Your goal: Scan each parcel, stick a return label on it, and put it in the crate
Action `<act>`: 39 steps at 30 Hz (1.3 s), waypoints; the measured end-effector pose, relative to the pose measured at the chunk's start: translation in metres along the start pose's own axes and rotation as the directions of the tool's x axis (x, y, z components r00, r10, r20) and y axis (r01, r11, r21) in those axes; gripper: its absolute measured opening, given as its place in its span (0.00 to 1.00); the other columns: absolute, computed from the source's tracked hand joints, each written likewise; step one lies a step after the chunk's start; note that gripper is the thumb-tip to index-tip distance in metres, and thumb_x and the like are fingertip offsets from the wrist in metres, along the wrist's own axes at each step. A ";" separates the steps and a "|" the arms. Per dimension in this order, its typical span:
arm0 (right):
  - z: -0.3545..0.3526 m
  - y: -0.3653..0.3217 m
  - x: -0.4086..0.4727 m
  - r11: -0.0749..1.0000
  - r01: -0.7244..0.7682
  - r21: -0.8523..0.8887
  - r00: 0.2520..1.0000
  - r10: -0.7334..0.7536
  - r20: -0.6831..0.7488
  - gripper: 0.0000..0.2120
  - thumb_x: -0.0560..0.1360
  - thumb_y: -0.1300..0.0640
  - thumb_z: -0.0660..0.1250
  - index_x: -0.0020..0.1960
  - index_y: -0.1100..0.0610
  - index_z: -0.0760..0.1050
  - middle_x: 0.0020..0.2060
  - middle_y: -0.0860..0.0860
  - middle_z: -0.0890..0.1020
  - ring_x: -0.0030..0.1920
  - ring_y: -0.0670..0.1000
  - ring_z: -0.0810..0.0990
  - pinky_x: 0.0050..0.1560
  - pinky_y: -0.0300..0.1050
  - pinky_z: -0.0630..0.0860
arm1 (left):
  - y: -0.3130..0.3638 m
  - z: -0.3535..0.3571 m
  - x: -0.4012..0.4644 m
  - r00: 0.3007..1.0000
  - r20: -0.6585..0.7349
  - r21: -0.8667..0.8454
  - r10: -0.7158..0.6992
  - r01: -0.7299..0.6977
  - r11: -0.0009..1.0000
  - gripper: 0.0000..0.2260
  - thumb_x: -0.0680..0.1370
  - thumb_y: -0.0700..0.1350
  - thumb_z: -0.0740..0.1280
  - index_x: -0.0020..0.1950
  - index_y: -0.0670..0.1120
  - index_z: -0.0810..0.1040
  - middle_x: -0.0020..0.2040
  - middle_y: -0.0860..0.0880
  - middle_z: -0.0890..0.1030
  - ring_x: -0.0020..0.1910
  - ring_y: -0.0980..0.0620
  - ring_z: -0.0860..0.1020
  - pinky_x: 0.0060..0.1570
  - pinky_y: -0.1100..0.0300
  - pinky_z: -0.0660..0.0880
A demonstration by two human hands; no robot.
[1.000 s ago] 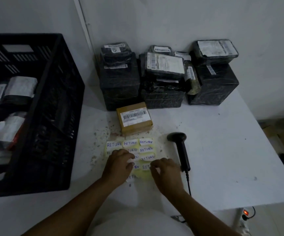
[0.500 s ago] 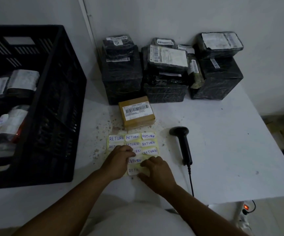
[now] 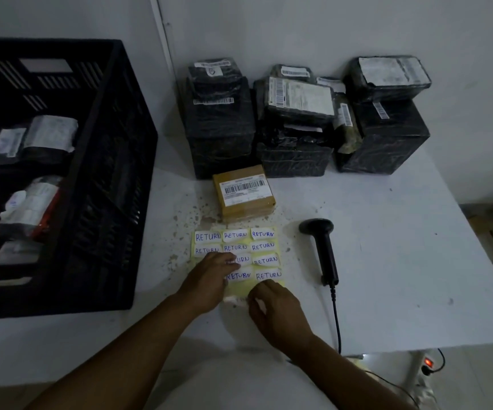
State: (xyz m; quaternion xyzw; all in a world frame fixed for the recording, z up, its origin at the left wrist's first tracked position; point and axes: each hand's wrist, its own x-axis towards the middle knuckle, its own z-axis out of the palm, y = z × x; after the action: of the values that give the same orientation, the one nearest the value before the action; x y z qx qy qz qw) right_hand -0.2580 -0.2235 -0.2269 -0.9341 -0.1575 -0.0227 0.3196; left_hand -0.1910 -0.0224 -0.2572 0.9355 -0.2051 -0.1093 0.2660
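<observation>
On a white surface (image 3: 387, 261), the left hand (image 3: 209, 279) presses flat on a yellow label sheet (image 3: 236, 253). The right hand (image 3: 271, 306) pinches a peeled label (image 3: 236, 300). A brown parcel (image 3: 243, 196) sits just beyond; the crate (image 3: 115, 173) stands left.

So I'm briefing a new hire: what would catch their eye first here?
The yellow sheet of handwritten RETURN labels at the table's near middle, with the left hand pressing it and the right hand peeling a label. Then the brown parcel just behind it, and the big black crate at left.
</observation>
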 end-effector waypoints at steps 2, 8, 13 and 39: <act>-0.004 0.002 -0.002 0.996 -0.049 0.073 0.994 0.055 -0.090 0.04 0.74 0.59 0.72 0.44 0.57 0.77 0.39 0.49 0.80 0.37 0.47 0.78 0.36 0.37 0.75 | 0.002 -0.001 -0.002 1.000 -0.029 -0.027 -0.003 0.002 1.000 0.19 0.76 0.33 0.68 0.66 0.44 0.79 0.70 0.47 0.75 0.69 0.46 0.70 0.69 0.60 0.64; -0.019 0.014 0.013 0.925 -0.244 0.291 0.955 0.281 -0.094 0.09 0.75 0.56 0.72 0.42 0.49 0.73 0.36 0.43 0.78 0.36 0.44 0.78 0.34 0.37 0.75 | 0.008 -0.005 -0.001 0.995 -0.073 -0.083 -0.071 0.065 0.994 0.18 0.74 0.32 0.68 0.63 0.43 0.81 0.65 0.47 0.78 0.66 0.48 0.73 0.67 0.62 0.66; -0.031 0.020 0.042 0.862 -0.344 0.373 0.916 0.396 -0.070 0.11 0.76 0.54 0.73 0.41 0.46 0.72 0.33 0.44 0.80 0.35 0.42 0.81 0.31 0.35 0.76 | 0.014 -0.013 0.001 0.976 -0.196 -0.148 -0.095 0.066 0.987 0.12 0.75 0.32 0.66 0.52 0.45 0.84 0.54 0.51 0.82 0.55 0.52 0.78 0.57 0.60 0.76; -0.019 0.038 0.226 0.907 -0.393 -0.150 0.916 0.373 -0.146 0.13 0.79 0.44 0.64 0.55 0.50 0.81 0.50 0.52 0.82 0.51 0.54 0.75 0.49 0.48 0.72 | 0.018 -0.072 0.151 0.733 -0.389 -0.367 -0.559 0.433 0.823 0.13 0.75 0.46 0.73 0.58 0.52 0.80 0.56 0.50 0.79 0.58 0.47 0.74 0.57 0.53 0.75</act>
State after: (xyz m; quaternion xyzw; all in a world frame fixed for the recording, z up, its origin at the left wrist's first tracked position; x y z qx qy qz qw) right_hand -0.0308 -0.2002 -0.2016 -0.9685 0.0502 -0.0264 0.2424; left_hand -0.0398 -0.0705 -0.2018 0.9111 0.1421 0.0335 0.3854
